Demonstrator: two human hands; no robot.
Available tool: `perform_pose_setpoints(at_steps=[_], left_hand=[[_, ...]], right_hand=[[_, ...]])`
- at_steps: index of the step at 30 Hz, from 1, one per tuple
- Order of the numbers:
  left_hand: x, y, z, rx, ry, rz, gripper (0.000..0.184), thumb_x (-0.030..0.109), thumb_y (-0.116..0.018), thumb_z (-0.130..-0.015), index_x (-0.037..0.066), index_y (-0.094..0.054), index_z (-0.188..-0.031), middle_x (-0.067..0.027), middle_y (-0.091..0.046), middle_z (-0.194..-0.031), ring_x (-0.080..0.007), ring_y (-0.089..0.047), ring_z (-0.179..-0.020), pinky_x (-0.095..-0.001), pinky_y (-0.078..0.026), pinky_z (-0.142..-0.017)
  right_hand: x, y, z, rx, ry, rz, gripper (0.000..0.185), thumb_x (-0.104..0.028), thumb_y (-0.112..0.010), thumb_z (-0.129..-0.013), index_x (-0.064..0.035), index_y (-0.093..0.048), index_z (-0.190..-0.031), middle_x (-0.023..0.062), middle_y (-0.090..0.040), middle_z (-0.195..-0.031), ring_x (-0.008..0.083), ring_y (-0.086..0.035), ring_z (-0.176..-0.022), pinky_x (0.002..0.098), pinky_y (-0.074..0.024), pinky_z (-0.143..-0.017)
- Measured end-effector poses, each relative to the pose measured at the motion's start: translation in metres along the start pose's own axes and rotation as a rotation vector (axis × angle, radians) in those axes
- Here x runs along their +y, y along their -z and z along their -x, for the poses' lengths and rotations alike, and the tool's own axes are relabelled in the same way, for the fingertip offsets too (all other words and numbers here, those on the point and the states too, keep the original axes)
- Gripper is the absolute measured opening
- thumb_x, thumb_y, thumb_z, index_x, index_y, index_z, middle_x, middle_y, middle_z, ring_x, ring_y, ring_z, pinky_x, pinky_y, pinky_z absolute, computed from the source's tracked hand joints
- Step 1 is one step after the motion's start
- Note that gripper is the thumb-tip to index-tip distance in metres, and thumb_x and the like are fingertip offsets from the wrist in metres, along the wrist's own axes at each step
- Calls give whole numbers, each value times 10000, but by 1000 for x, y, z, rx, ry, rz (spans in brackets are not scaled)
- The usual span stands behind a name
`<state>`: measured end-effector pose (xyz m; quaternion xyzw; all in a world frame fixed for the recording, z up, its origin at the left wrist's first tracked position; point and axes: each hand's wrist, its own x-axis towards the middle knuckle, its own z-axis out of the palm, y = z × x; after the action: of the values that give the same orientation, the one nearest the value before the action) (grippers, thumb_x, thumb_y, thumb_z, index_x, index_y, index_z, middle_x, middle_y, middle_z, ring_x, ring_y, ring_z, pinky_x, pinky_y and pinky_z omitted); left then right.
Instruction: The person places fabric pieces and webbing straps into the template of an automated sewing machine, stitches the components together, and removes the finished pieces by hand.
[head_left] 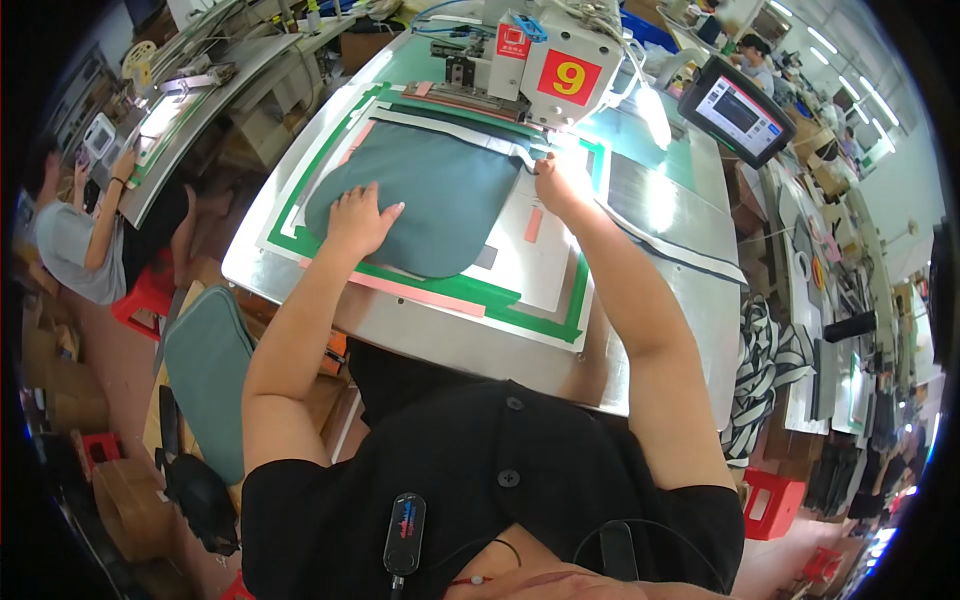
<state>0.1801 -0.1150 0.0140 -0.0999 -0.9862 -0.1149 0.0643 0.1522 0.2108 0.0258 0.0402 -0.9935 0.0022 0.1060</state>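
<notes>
A grey-green fabric panel (440,200) with rounded corners lies flat on the sewing machine's work plate. My left hand (362,222) rests on its left part, palm down, with the fingers spread. Along the panel's far edge runs a black-and-white strap (450,134). My right hand (562,185) is closed around this strap at the panel's far right corner, just below the sewing machine head (570,75). Beyond that hand the strap trails right across the metal table. The fingertips of my right hand are partly lost in the lamp's glare.
Green tape (400,280) frames the white work plate. A screen (738,112) stands at the back right. More strap (765,370) hangs in a heap off the table's right side. Grey-green panels (210,370) are stacked at my left. Another person (85,230) sits at a machine farther left.
</notes>
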Motion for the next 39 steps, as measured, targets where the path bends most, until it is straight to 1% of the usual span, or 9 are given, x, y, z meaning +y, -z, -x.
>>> perform_pose_setpoints(at_steps=[4, 9, 12, 15, 22, 27, 30, 32, 39], left_hand=[[-14, 26, -4, -106, 205, -165, 685, 539, -420, -865, 30, -378, -1320, -228, -433, -1302, -354, -393, -1225, -523, -248, -1016], [-34, 23, -42, -195, 309, -155, 720, 576, -375, -873, 65, -308, -1376, -158, -262, -1443, -345, -223, -1335, -555, -180, -1048], [-27, 10, -79, -142, 242, -95, 672, 572, -373, -877, 133, -320, -1382, -133, -260, -1450, -335, -222, -1338, -552, -179, -1051], [-30, -13, -115, -107, 91, -80, 626, 571, -385, -873, 179, -371, -1361, -107, -277, -1448, -335, -227, -1336, -543, -184, -1055], [-12, -18, -141, 2, -185, -121, 591, 543, -459, -851, 160, -455, -1301, -112, -311, -1428, -328, -240, -1332, -536, -171, -1065], [26, 7, -113, 71, -179, -346, 586, 497, -511, -842, 126, -456, -1292, -176, -337, -1395, -359, -256, -1319, -553, -195, -1048], [47, 43, -56, -342, -86, -327, 641, 483, -532, -836, 36, -428, -1282, -242, -336, -1363, -392, -308, -1277, -557, -253, -1016], [38, 41, -43, -450, -95, -328, 660, 489, -524, -838, 12, -414, -1281, -255, -335, -1354, -397, -328, -1261, -544, -277, -1008], [-14, -2, -59, -73, -222, -196, 649, 494, -498, -850, 115, -353, -1357, -162, -300, -1419, -340, -305, -1293, -477, -265, -1032]], right_hand=[[-25, 47, 36, -573, 158, -421, 296, -150, -501, -735, -61, -662, -967, 125, -646, -973, 272, -599, -906, 350, -465, -820], [-85, 79, 81, -821, 711, -1000, 382, -323, -574, -828, -88, -606, -1128, 140, -620, -1053, 255, -569, -960, 335, -416, -891], [-89, 30, 47, -202, 542, -700, 372, -315, -599, -814, -109, -615, -1123, 108, -616, -1067, 263, -525, -1086, 339, -385, -952], [-82, 5, 18, 42, 572, -283, 567, -450, -620, -775, -183, -504, -1262, 106, -422, -1334, 307, -351, -1256, 470, -264, -1038], [-105, 15, 36, -112, 363, -20, 721, -654, -457, -781, -157, -455, -1303, 178, -456, -1254, 336, -359, -1230, 545, -189, -1041], [-116, 37, 72, -97, 361, 111, 738, -660, -459, -774, -63, -509, -1204, 173, -572, -1025, 308, -543, -1000, 494, -343, -950], [-110, 47, 70, -271, 283, 99, 677, -632, -495, -770, -23, -571, -1054, 116, -566, -904, 214, -569, -844, 338, -419, -693], [-109, 56, 70, -324, 286, 87, 650, -616, -505, -775, -28, -580, -1040, 118, -567, -908, 222, -569, -841, 344, -417, -698], [-91, 30, 66, -54, 307, -145, 478, -480, -564, -802, -37, -624, -971, 101, -572, -934, 248, -543, -929, 358, -410, -787]])
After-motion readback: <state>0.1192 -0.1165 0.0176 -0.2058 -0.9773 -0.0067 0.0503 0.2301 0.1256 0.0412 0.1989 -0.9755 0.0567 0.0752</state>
